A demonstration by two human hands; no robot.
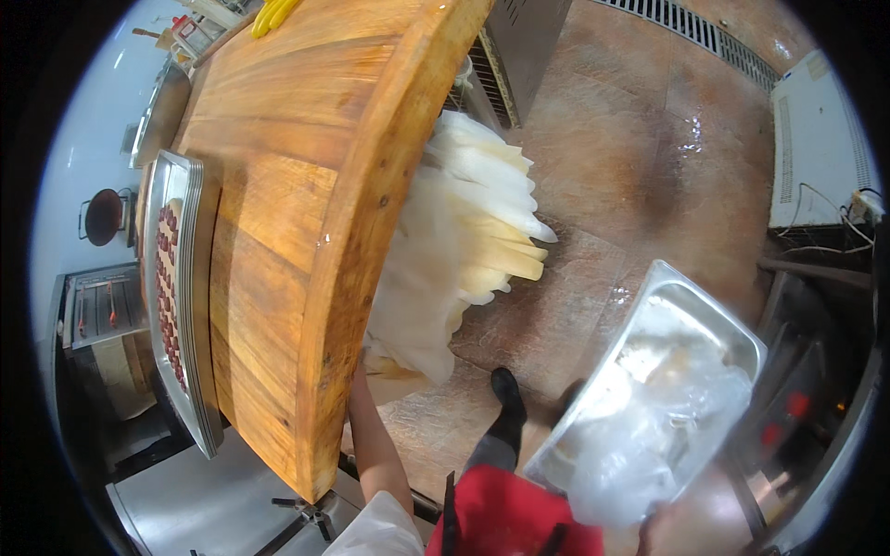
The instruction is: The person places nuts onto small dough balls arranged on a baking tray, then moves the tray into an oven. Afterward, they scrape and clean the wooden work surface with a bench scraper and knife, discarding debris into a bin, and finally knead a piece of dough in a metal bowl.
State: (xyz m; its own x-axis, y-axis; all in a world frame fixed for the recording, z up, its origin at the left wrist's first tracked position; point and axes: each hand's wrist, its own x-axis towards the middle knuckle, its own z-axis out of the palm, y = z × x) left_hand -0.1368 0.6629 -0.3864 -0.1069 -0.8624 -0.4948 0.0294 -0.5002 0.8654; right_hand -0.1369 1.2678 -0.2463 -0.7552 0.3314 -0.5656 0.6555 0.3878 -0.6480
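My left forearm reaches under the front edge of a thick wooden worktable point(278, 208). Most of my left hand point(359, 375) is hidden behind that edge, next to a translucent whitish sheet point(417, 278), so its grip cannot be seen. Beyond the sheet fans out a bunch of white and yellowish, paper-like sheets point(497, 208) with uneven edges, low beside the table. On the other side, my blurred right hand point(653, 528) grips the near end of a deep stainless steel pan point(643, 306). Crumpled clear plastic bags point(646, 431) lie in the tilted pan.
Stacked metal trays point(201, 278) stand along the table's far side, the top one bearing rows of dark red pieces. Yellow bananas or similar items point(273, 15) lie at the far end. A white appliance point(813, 139) with cables stands right, past the tiled floor point(612, 160).
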